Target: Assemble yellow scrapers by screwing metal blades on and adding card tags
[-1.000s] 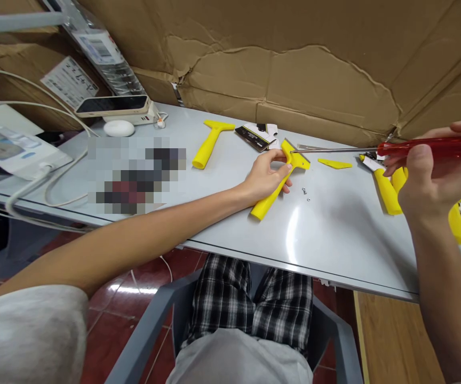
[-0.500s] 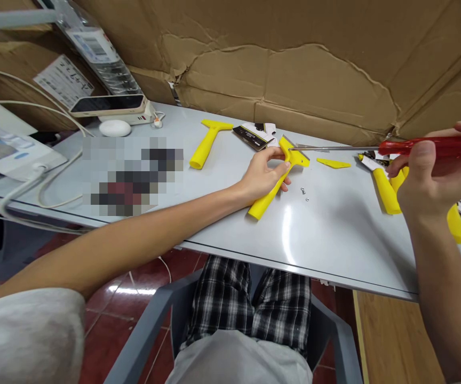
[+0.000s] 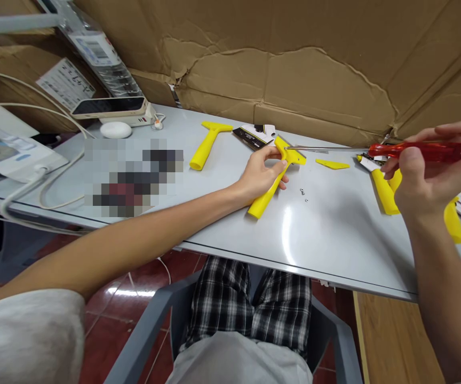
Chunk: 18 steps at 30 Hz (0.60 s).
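My left hand is closed around a yellow T-shaped scraper, near its head, with the handle slanting toward the table's front edge. From the right, a screwdriver with a clear red handle lies level, its long shaft reaching the scraper's head. The exact contact of its tip is too small to make out. Its handle rests in the fingers and thumb of my right hand. Several tiny screws or nuts lie to the right of the held scraper. Beyond them is a flat yellow wedge-shaped piece.
Another yellow scraper lies left of a black-and-white package. More yellow scrapers are partly behind my right hand. A phone, white cables and a blurred patch are at left; cardboard walls the table's back.
My right hand and the screwdriver handle have shifted slightly left, and the fingers have changed position on the handle. The scraper's head has turned and moved a little left in my left hand.
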Each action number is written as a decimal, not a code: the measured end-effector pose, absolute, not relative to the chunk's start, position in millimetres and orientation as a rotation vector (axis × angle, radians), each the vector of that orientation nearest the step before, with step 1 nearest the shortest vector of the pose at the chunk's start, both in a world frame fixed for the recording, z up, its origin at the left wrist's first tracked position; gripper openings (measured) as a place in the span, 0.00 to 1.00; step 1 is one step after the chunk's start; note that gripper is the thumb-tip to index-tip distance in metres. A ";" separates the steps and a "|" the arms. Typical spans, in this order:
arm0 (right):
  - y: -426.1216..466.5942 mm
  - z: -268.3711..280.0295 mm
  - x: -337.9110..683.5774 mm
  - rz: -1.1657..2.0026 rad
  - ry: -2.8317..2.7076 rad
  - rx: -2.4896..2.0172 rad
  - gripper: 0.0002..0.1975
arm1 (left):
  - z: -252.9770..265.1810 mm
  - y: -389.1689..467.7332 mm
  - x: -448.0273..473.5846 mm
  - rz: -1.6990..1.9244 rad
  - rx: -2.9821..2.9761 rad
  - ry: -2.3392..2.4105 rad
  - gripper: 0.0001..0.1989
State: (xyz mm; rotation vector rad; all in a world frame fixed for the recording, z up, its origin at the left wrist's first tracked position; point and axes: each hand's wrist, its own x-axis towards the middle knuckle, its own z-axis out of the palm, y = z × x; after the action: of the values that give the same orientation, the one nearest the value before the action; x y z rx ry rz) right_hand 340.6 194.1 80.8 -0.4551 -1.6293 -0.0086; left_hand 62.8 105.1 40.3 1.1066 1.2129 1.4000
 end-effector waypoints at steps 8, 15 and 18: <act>192.6 81.6 339.3 -0.059 -1.644 -0.462 0.21 | 39.5 104.7 62.0 1.412 1.121 1.198 0.08; 194.4 80.7 338.7 -0.013 -1.634 -0.411 0.25 | 39.6 104.6 62.1 1.394 1.123 1.208 0.08; 191.2 81.1 336.6 -0.008 -1.636 -0.419 0.23 | 39.7 105.0 62.2 1.398 1.115 1.204 0.08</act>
State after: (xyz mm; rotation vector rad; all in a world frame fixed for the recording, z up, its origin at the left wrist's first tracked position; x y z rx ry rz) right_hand 336.6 191.2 81.1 -0.4193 -1.6365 -0.0085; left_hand 62.2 105.0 39.7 1.1155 1.2038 1.3983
